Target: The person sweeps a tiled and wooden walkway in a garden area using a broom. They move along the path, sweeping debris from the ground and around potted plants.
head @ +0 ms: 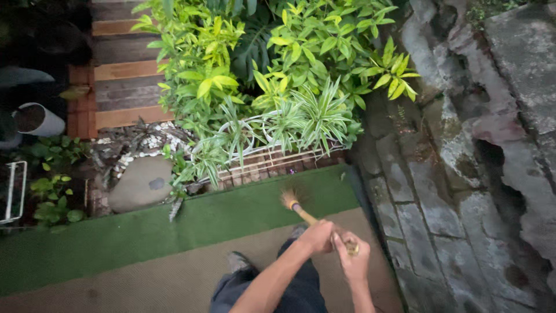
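Over green turf (145, 232), broom (295, 206) bristles lie beyond both hands' grip (336, 243).

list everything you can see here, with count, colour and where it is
broom: one, tan bristles and wooden handle, on the green strip, held in both hands
green mat strip: one, green, across the middle
brown mat: one, tan, nearest the person
leafy plants: a cluster, green and yellow-green, top centre
low wire fence: one, white, at the plants' base
flat rock: one, grey, left of the fence
wooden steps: several, brown, top left
pot: one, white, far left
stone paving: grey, right side
left hand: one, on the handle
right hand: one, on the handle's end
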